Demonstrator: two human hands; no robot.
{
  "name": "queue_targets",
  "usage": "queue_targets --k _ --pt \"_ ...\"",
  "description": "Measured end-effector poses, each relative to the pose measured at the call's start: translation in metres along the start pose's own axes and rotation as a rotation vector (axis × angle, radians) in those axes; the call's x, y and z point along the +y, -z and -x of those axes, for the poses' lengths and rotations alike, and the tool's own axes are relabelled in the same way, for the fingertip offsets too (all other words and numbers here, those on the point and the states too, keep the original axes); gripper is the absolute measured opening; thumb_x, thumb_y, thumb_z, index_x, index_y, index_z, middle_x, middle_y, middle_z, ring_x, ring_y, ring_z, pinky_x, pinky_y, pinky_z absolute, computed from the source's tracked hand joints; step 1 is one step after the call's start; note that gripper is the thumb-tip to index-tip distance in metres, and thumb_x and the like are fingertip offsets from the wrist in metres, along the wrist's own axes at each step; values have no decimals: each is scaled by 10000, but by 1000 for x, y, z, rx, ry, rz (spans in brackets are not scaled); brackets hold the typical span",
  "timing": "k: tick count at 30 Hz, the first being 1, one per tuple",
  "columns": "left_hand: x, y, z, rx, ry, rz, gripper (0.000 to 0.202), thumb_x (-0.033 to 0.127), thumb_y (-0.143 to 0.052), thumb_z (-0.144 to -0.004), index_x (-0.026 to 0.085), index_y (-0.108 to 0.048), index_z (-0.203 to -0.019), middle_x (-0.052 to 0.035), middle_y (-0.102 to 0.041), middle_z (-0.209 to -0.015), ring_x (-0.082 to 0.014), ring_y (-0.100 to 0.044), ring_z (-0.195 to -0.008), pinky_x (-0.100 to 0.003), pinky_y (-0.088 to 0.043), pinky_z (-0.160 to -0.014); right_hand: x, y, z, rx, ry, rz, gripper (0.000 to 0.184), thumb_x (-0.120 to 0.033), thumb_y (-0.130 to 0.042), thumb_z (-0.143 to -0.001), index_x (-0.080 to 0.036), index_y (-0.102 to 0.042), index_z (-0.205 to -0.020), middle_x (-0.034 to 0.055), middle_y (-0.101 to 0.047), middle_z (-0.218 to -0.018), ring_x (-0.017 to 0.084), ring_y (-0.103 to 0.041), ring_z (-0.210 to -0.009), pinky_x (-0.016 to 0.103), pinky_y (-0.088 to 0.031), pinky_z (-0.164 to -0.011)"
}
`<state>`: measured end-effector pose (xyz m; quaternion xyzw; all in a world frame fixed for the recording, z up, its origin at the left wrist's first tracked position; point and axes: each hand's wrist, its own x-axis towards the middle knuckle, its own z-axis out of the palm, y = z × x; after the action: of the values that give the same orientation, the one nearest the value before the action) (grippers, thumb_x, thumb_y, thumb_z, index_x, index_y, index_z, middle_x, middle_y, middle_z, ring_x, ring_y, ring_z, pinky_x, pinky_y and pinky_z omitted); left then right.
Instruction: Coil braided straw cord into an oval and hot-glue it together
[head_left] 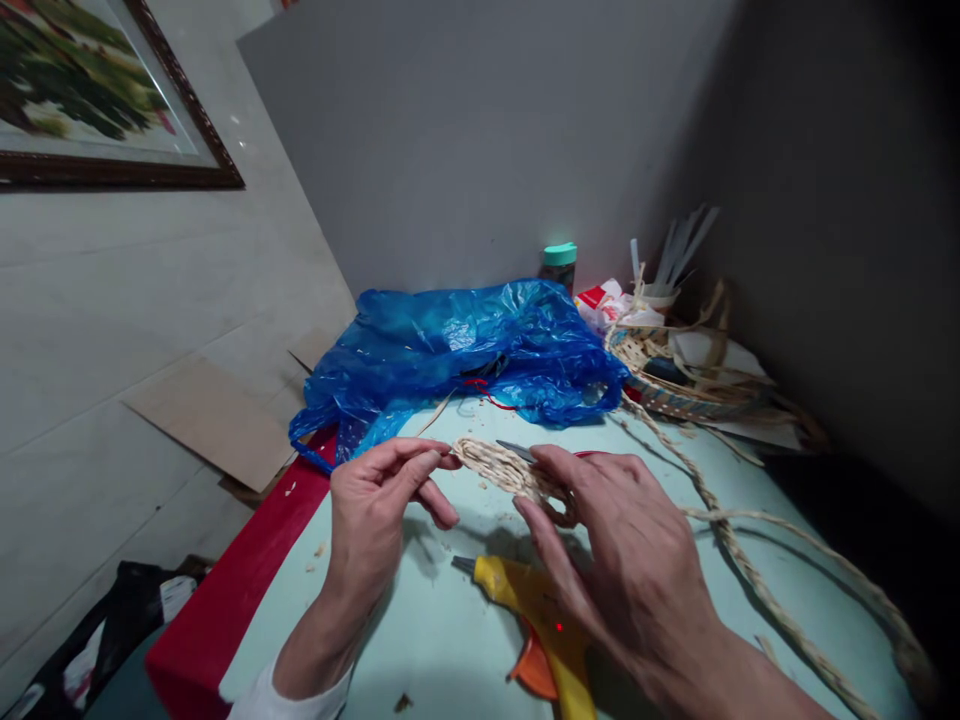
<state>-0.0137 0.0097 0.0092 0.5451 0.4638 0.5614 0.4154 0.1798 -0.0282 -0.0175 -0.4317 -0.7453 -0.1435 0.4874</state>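
A small oval of coiled straw braid [491, 463] is held up above the table between both hands. My left hand [375, 510] pinches its left tip between thumb and fingers, the other fingers curled loosely. My right hand [622, 540] grips the right end of the oval from above. Beneath its fingers, a pointed metal blade [514, 449] sticks out along the top of the braid, and a bit of red handle shows beyond, so scissors appear to lie in that hand. Below the hands lies a yellow glue gun [517, 590] with an orange trigger and a lit red light.
A crumpled blue plastic bag [457, 340] covers the back of the pale green tabletop [292, 610]. Long braided straw rope [720, 520] trails down the right side. Behind it are a woven basket [690, 395], a cup of glue sticks [664, 292] and a green-lidded jar [559, 262].
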Motion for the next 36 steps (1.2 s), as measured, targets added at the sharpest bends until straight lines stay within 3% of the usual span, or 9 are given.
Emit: queue_targets --k 3,5,8,11,13,16,20,29,36 --pt "1 0 2 -8 25 21 192 281 -662 -920 170 -722 -775 19 -708 -607 -99 -625 -405 -213 -460 -482 0 0 -2 8 17 13 249 -158 -617 -965 -35 -591 -1180 104 -694 -911 212 -599 -780 402 -455 -765" --pt "1 0 3 19 52 33 310 324 -635 -939 175 -657 -668 51 -561 -464 -82 -544 -356 -197 -359 -412 1 0 -3 6 34 24 240 -165 -614 -969 -34 -598 -1169 101 -690 -905 204 -593 -775 392 -453 -758" --pt "-1 1 4 67 53 66 478 367 -644 -940 179 -505 -524 75 -369 -385 -48 -361 -324 -198 -252 -394 2 1 -3 -5 48 43 236 -164 -622 -966 -36 -608 -1163 92 -682 -900 193 -585 -777 381 -448 -762" --pt "-4 3 2 86 22 95 600 430 -669 -924 185 -394 -451 68 -321 -377 -54 -286 -356 -213 -276 -419 3 0 -3 -25 64 59 246 -166 -639 -958 -47 -609 -1171 75 -681 -901 191 -583 -783 380 -446 -769" --pt "-4 2 0 54 29 70 548 479 -660 -924 183 -502 -490 46 -406 -410 -75 -384 -404 -216 -334 -449 4 0 -2 -28 87 61 254 -166 -644 -957 -48 -601 -1178 71 -686 -900 196 -586 -785 384 -447 -768" --pt "-1 0 0 -134 35 34 257 427 -660 -936 190 -726 -860 -10 -675 -733 -130 -612 -657 -218 -472 -574 4 0 -1 -20 120 58 267 -148 -648 -955 -29 -584 -1186 84 -700 -902 206 -592 -782 394 -447 -755" --pt "0 -1 3 -276 31 4 139 308 -680 -937 193 -732 -995 -9 -711 -861 -120 -638 -721 -221 -525 -700 3 0 -1 -36 141 60 249 -128 -650 -947 -14 -596 -1162 108 -717 -919 221 -610 -783 402 -448 -740" --pt "-1 -2 5 -181 101 26 59 228 -721 -866 172 -725 -881 6 -703 -777 -111 -655 -645 -195 -533 -639 -2 -1 0 -82 134 10 163 -132 -647 -955 -70 -613 -1102 56 -703 -866 181 -577 -720 384 -430 -750" --pt "-7 -1 8 -112 64 -1 69 191 -694 -875 198 -721 -812 43 -656 -705 -69 -602 -572 -159 -471 -580 -4 -5 4 -109 108 -11 99 -156 -617 -983 -121 -610 -1075 31 -706 -843 175 -577 -714 378 -413 -772"
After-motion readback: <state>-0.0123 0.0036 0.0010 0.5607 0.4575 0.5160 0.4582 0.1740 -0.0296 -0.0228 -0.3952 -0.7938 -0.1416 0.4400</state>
